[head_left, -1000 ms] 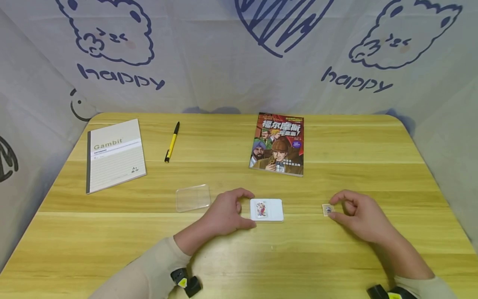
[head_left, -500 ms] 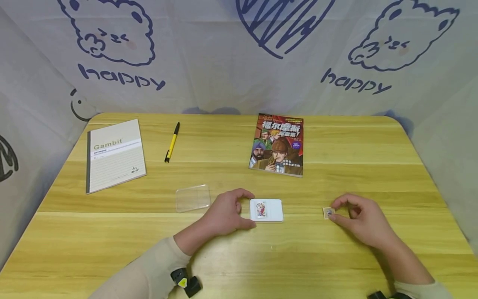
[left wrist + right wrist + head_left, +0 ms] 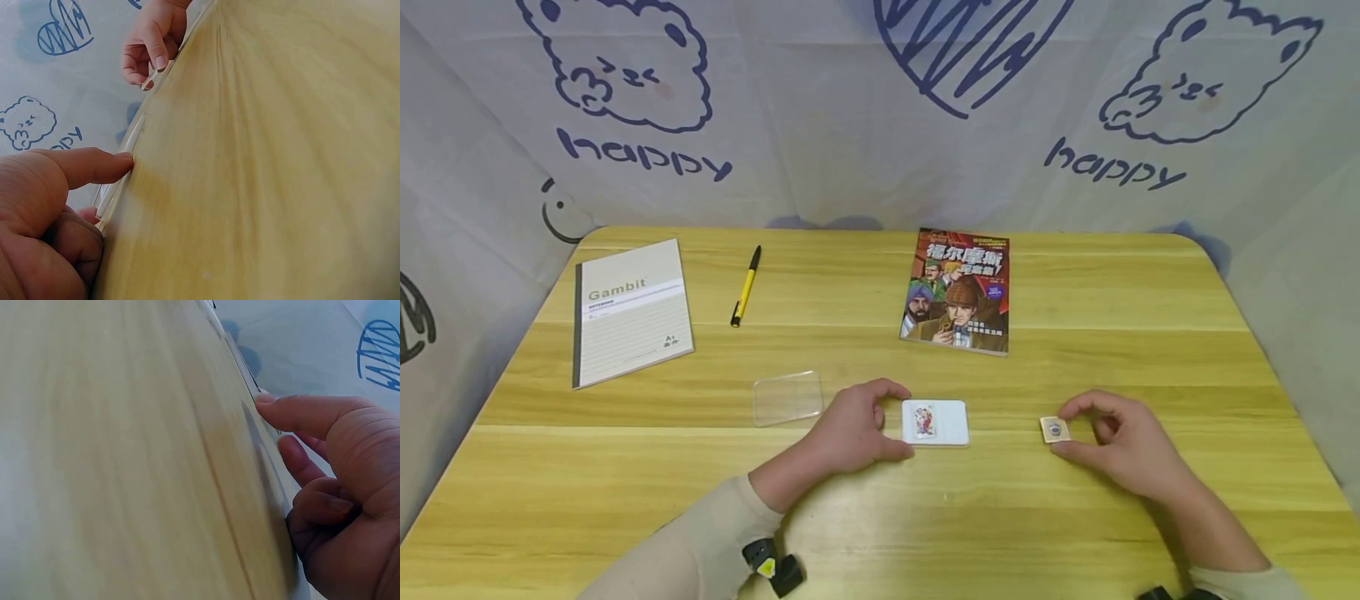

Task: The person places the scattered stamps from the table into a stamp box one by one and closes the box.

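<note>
My left hand holds a shallow white box by its near and far edges, thumb in front and index finger behind. A small upright picture stamp lies in the box's left half. To the right, my right hand pinches a small square stamp with a dark round motif by its right side, between thumb and index finger. In the left wrist view that stamp appears edge-on, slightly above the table. The right wrist view shows the right thumb and curled fingers, the stamp mostly hidden.
A clear plastic lid lies left of the box, close to the left hand. Farther back on the wooden table are a notebook, a yellow pen and a comic-covered book. A printed cloth hangs behind.
The right hand's thumb and index finger have spread to opposite edges of the square stamp, so more of it shows, and it has shifted slightly left and nearer. The left hand stays still.
</note>
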`<move>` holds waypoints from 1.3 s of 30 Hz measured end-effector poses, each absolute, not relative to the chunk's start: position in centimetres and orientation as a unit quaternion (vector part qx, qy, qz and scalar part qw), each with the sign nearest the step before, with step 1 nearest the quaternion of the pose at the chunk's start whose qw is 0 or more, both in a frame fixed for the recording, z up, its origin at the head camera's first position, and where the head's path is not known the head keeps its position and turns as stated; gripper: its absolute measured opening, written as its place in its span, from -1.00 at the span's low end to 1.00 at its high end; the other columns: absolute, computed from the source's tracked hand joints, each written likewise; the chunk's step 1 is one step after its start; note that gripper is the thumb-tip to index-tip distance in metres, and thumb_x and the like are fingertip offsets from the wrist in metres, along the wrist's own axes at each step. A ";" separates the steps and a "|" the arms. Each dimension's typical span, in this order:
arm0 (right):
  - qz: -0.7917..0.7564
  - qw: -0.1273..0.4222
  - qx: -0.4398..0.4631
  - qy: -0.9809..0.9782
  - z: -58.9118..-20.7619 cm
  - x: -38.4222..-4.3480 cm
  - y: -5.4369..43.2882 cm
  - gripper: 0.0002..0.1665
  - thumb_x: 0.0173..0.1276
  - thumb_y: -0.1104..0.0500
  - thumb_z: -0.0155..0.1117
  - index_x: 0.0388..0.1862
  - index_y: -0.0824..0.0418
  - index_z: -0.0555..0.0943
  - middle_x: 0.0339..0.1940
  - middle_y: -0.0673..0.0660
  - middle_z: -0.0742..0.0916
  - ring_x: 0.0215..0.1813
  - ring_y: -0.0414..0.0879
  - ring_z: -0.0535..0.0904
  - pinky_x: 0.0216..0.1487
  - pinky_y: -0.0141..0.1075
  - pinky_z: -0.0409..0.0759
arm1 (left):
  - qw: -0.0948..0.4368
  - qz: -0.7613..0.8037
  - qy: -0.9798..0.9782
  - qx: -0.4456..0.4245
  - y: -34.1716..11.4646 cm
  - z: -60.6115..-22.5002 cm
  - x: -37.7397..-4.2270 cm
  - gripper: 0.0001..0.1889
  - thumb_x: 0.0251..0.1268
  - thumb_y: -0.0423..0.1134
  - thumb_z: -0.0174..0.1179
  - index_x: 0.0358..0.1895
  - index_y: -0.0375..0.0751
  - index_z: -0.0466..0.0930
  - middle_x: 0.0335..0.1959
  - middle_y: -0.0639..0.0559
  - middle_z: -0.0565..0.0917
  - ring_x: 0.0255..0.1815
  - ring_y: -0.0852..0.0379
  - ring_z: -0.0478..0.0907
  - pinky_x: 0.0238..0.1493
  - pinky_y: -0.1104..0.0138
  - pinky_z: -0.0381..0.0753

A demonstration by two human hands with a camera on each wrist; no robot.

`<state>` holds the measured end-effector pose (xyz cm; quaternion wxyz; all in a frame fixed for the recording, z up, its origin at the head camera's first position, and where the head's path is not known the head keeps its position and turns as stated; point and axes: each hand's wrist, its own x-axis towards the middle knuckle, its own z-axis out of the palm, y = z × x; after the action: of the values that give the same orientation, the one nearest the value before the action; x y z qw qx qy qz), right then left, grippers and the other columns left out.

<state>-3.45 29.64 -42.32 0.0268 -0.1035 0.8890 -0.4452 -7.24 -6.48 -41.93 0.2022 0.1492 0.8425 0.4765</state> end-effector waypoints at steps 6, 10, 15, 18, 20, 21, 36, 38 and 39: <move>-0.466 0.030 -0.127 0.875 -42.2 -3.8 27.9 -0.56 -0.02 0.30 0.66 -0.16 0.08 0.67 -0.75 -0.01 0.39 -0.71 -0.21 0.15 -0.58 -0.27 0.31 | 0.203 0.476 0.843 0.149 -6.5 -41.9 -7.2 -0.32 -0.16 -0.32 0.61 0.16 -0.28 0.56 -0.72 0.13 0.32 -0.73 0.23 0.19 -0.66 0.36 0.23; -0.479 0.039 -0.136 0.866 -42.2 -4.3 26.6 -0.56 -0.03 0.30 0.66 -0.18 0.09 0.67 -0.64 0.02 0.53 -0.69 -0.20 0.18 -0.54 -0.26 0.36 | 0.203 0.474 0.844 0.148 -6.5 -41.9 -7.2 -0.32 -0.15 -0.31 0.61 0.16 -0.27 0.56 -0.71 0.13 0.32 -0.73 0.23 0.19 -0.65 0.35 0.23; -0.508 0.054 -0.154 0.846 -42.3 -4.9 25.0 -0.59 -0.02 0.27 0.67 -0.20 0.08 0.67 -0.50 0.10 0.59 -0.67 -0.21 0.19 -0.56 -0.28 0.36 | 0.202 0.473 0.845 0.148 -6.5 -41.8 -7.2 -0.32 -0.15 -0.31 0.62 0.16 -0.27 0.56 -0.72 0.14 0.30 -0.73 0.23 0.17 -0.65 0.35 0.22; -0.520 0.063 -0.168 0.835 -42.4 -5.3 24.1 -0.59 -0.01 0.27 0.66 -0.19 0.11 0.67 -0.53 0.12 0.55 -0.66 -0.19 0.19 -0.58 -0.29 0.34 | 0.202 0.474 0.844 0.148 -6.5 -41.8 -7.2 -0.32 -0.16 -0.31 0.62 0.16 -0.27 0.57 -0.73 0.14 0.29 -0.74 0.23 0.17 -0.65 0.36 0.22; -0.525 0.066 -0.178 0.829 -42.4 -5.5 23.5 -0.59 -0.01 0.26 0.66 -0.19 0.12 0.67 -0.58 0.11 0.51 -0.65 -0.19 0.20 -0.55 -0.30 0.36 | 0.202 0.474 0.844 0.148 -6.5 -41.8 -7.2 -0.32 -0.16 -0.31 0.62 0.16 -0.27 0.57 -0.73 0.14 0.29 -0.74 0.23 0.17 -0.65 0.35 0.22; -0.526 0.067 -0.184 0.828 -42.3 -5.6 23.3 -0.59 -0.01 0.26 0.66 -0.19 0.13 0.67 -0.60 0.10 0.50 -0.64 -0.19 0.21 -0.52 -0.30 0.38 | 0.202 0.474 0.844 0.148 -6.5 -41.8 -7.2 -0.31 -0.16 -0.31 0.62 0.16 -0.27 0.57 -0.73 0.14 0.29 -0.74 0.23 0.17 -0.65 0.35 0.22; -0.487 0.100 -0.155 0.854 -42.3 -6.9 20.1 -0.59 -0.06 0.18 0.71 -0.26 0.08 0.66 -0.67 -0.06 0.37 -0.58 -0.18 0.27 -0.27 -0.23 0.43 | 0.204 0.466 0.849 0.146 -6.5 -41.9 -7.3 -0.29 -0.19 -0.28 0.63 0.17 -0.20 0.57 -0.71 0.16 0.33 -0.74 0.25 0.20 -0.67 0.38 0.22; -0.480 0.104 -0.151 0.858 -42.3 -7.1 20.0 -0.60 -0.06 0.18 0.70 -0.27 0.07 0.66 -0.68 -0.05 0.37 -0.58 -0.18 0.26 -0.28 -0.22 0.41 | 0.203 0.465 0.849 0.146 -6.5 -41.9 -7.3 -0.29 -0.19 -0.28 0.63 0.17 -0.20 0.57 -0.71 0.16 0.33 -0.74 0.25 0.20 -0.66 0.38 0.22; -0.478 0.106 -0.149 0.859 -42.2 -7.1 19.9 -0.60 -0.06 0.18 0.70 -0.27 0.07 0.66 -0.68 -0.05 0.36 -0.58 -0.18 0.26 -0.28 -0.22 0.41 | 0.203 0.465 0.849 0.146 -6.5 -41.9 -7.3 -0.29 -0.19 -0.28 0.63 0.17 -0.20 0.57 -0.71 0.16 0.33 -0.74 0.25 0.20 -0.66 0.38 0.22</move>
<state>-7.12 19.89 -42.22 0.1062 -0.1489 0.8590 -0.4782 -7.29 -6.52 -41.88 0.2028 0.1460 0.8495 0.4647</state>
